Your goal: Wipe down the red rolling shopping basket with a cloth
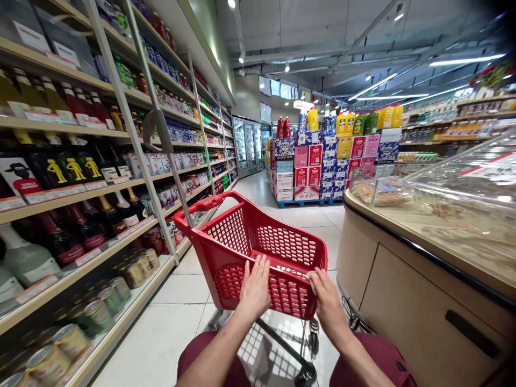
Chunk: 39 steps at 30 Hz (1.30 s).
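A red plastic shopping cart (226, 242) stands sideways before me, its lattice basket holding nothing that I can see. My left hand (255, 287) lies against the near side of the basket, fingers stretched out flat and reaching the rim. At the basket's right-hand corner, my right hand (326, 295) has its fingers bent over the rim. A small white wipe or piece of cloth (312, 277) shows under those fingertips, pressed to the red plastic. Its exact kind is hard to make out.
Shelves (116, 134) of bottles and cans line the left. A grey metal pole (177, 177) rises from the cart's handle end. At right stands a wooden counter (387, 285) with clear covers; cables (357, 317) lie at its foot. Stacked drink boxes (306, 172) stand ahead.
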Available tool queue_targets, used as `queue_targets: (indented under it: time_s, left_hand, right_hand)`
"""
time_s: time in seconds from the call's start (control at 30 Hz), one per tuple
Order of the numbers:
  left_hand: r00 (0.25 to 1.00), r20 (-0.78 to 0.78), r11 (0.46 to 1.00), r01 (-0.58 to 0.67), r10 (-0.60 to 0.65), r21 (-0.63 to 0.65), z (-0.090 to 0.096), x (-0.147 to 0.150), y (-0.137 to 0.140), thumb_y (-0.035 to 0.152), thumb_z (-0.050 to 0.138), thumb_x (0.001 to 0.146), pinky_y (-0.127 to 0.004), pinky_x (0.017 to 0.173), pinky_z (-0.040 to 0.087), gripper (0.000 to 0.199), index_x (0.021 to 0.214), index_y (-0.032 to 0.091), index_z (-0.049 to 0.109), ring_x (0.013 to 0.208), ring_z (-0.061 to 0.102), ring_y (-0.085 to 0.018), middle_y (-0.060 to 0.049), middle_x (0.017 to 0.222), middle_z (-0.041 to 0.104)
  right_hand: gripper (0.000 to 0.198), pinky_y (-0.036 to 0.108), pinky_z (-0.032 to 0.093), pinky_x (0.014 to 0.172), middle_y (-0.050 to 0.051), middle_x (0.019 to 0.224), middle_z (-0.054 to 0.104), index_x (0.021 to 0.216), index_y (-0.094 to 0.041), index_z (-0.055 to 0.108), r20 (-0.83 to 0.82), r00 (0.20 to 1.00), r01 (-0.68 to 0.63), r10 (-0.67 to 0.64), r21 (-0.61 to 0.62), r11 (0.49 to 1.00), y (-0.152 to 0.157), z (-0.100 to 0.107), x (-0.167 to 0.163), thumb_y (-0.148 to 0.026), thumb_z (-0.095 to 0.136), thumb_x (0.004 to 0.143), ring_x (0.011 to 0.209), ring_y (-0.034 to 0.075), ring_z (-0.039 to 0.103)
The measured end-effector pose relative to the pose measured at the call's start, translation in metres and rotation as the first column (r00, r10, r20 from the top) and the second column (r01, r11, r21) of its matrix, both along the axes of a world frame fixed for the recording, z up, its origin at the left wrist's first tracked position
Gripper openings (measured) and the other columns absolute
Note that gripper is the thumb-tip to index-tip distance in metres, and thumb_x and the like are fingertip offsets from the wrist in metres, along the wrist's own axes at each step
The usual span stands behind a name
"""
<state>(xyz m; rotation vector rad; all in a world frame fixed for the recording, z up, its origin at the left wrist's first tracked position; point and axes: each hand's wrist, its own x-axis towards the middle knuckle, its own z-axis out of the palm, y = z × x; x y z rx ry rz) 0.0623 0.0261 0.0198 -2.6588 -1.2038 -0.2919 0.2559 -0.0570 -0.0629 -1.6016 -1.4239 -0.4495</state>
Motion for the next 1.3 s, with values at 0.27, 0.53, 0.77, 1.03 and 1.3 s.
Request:
queue_targets:
  time_s: [0.27,0.53,0.77,1.03,1.3]
  left_hand:
    - [1.000,-0.008,1.000,0.013,-0.013,0.000,0.006,0.013,-0.007,0.023,0.038,0.072,-0.045,0.107,0.007,0.068,0.135,0.009,0.017,0.132,0.001,-0.022,-0.008,0.144,0.012]
    - [0.993,0.038,0.991,-0.111,0.109,0.075,0.012,0.005,-0.006,0.019,0.039,0.069,-0.045,0.107,0.006,0.067,0.132,0.006,0.024,0.132,0.003,-0.022,-0.010,0.143,0.016]
    - [0.991,0.038,0.980,-0.133,0.128,0.149,0.024,-0.010,-0.006,0.018,0.040,0.069,-0.047,0.107,0.005,0.065,0.132,0.007,0.026,0.132,0.002,-0.022,-0.010,0.142,0.020]
    - [0.990,0.046,0.971,-0.139,0.132,0.194,0.018,-0.021,-0.006,0.019,0.038,0.073,-0.045,0.107,0.006,0.060,0.131,0.009,0.029,0.132,0.005,-0.021,-0.009,0.141,0.022]
    - [0.977,0.092,0.952,-0.207,0.191,0.227,0.026,-0.050,0.000,0.018,0.040,0.069,-0.048,0.107,0.003,0.065,0.132,0.009,0.027,0.132,0.002,-0.022,-0.009,0.142,0.020]
  right_hand:
    - [0.061,0.043,0.030,0.100,0.009,0.133,0.038,0.129,-0.019,0.035,0.054,0.998,-0.046,0.045,0.008,0.999,0.028,0.018,-0.022,0.002,0.026,0.073,0.127,0.019,0.026]
    - [0.057,0.048,0.028,0.099,0.013,0.130,0.041,0.124,-0.014,0.043,-0.016,0.988,0.153,-0.154,-0.057,0.987,0.033,0.019,0.015,0.002,0.026,0.073,0.127,0.022,0.025]
    - [0.063,0.044,0.027,0.101,0.009,0.131,0.042,0.124,-0.017,0.043,0.130,0.991,-0.033,0.040,-0.061,0.998,0.046,0.027,-0.009,0.007,0.024,0.070,0.128,0.018,0.023]
    - [0.063,0.044,0.028,0.101,0.011,0.131,0.041,0.124,-0.015,0.044,0.093,0.993,-0.067,0.071,-0.045,0.997,0.057,0.035,-0.042,0.007,0.024,0.069,0.127,0.019,0.024]
    - [0.058,0.049,0.028,0.099,0.011,0.130,0.042,0.125,-0.017,0.042,0.030,0.999,0.027,-0.028,0.008,1.000,0.054,0.025,-0.029,0.003,0.025,0.073,0.127,0.022,0.026]
